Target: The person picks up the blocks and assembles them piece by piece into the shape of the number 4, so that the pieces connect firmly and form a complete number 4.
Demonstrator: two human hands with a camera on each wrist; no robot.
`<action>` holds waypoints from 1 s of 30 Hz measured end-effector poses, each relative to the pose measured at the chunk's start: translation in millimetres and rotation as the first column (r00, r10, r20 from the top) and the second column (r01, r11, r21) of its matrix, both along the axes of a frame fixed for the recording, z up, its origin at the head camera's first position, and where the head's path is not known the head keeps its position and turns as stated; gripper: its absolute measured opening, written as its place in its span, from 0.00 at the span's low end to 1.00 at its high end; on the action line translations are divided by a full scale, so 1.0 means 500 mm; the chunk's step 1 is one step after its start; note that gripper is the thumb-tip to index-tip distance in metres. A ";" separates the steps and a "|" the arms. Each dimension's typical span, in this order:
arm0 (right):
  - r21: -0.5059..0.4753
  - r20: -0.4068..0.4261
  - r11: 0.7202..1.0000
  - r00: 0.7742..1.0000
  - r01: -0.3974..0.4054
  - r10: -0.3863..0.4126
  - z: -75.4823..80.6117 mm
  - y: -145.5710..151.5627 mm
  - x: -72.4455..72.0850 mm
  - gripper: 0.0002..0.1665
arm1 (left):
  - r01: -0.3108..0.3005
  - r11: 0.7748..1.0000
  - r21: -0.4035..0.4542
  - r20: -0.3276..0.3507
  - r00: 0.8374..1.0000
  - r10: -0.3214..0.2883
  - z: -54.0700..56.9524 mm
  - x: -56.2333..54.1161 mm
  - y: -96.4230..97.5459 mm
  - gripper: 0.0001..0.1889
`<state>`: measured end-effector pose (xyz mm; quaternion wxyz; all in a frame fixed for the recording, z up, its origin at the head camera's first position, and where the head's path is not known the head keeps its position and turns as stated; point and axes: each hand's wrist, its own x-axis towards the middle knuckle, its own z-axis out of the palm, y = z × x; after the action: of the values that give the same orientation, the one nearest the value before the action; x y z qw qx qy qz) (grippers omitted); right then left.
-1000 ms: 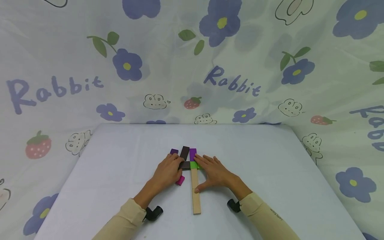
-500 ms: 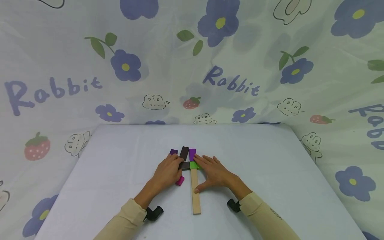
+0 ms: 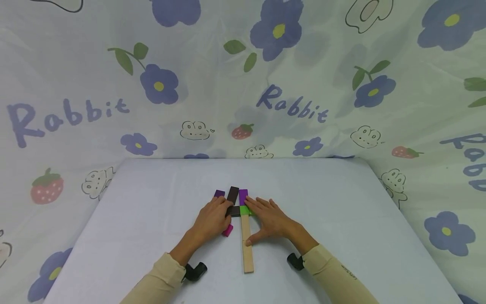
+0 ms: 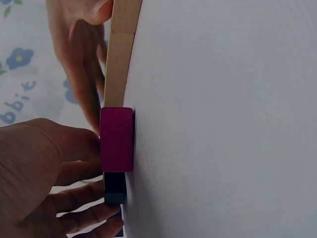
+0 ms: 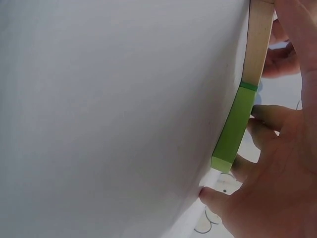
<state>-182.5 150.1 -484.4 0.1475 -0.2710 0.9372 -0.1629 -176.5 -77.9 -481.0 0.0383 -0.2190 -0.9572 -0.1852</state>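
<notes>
My left hand (image 3: 211,217) curls over the left end of a black block (image 3: 234,211), thumb on the near side and index finger on the far side. The magenta block (image 4: 117,140) by the thumb hides part of this grip in the left wrist view. Spread fingers of my right hand (image 3: 272,218) rest by a purple block (image 3: 243,196) and a green block (image 5: 233,126); its thumb touches a row of two plain wooden blocks (image 3: 246,230). Another green block (image 3: 244,210) lies between the black block and the right fingers.
A second black block (image 3: 233,195) slants behind the left fingertips. Beside it lies a dark purple block (image 3: 219,193), partly covered by the hand. All rest on a white-covered table (image 3: 334,190), with a patterned cloth (image 3: 212,76) hanging behind and beside it.
Both hands and the blocks stay in place; only the head view shifts slightly.
</notes>
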 end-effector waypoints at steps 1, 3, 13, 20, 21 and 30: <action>0.003 0.003 1.000 1.000 0.001 -0.001 0.000 0.000 0.000 0.75 | -0.001 1.000 0.000 0.004 1.000 0.001 0.000 0.000 0.000 0.18; -0.001 0.002 1.000 1.000 0.001 -0.001 0.001 0.000 0.000 0.75 | -0.004 1.000 0.000 0.013 1.000 0.004 0.000 0.001 0.001 0.18; -0.004 -0.003 1.000 1.000 -0.006 0.006 0.002 0.001 0.002 0.75 | -0.007 1.000 -0.007 0.011 1.000 0.007 0.000 0.001 0.003 0.18; 0.001 -0.003 1.000 1.000 -0.005 0.005 0.000 0.001 0.001 0.75 | -0.006 1.000 -0.016 0.013 1.000 0.006 0.001 0.000 0.005 0.18; 0.000 -0.003 1.000 1.000 -0.004 0.004 0.000 0.001 0.001 0.75 | -0.005 1.000 -0.015 0.013 1.000 0.005 0.001 0.000 0.005 0.18; -0.001 -0.003 1.000 1.000 -0.004 0.004 0.001 0.001 0.002 0.75 | -0.001 1.000 -0.014 0.013 1.000 0.001 -0.001 -0.001 0.006 0.18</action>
<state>-181.5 150.5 -484.1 0.1464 -0.2732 0.9367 -0.1627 -177.1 -75.0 -481.3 0.0309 -0.2177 -0.9588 -0.1800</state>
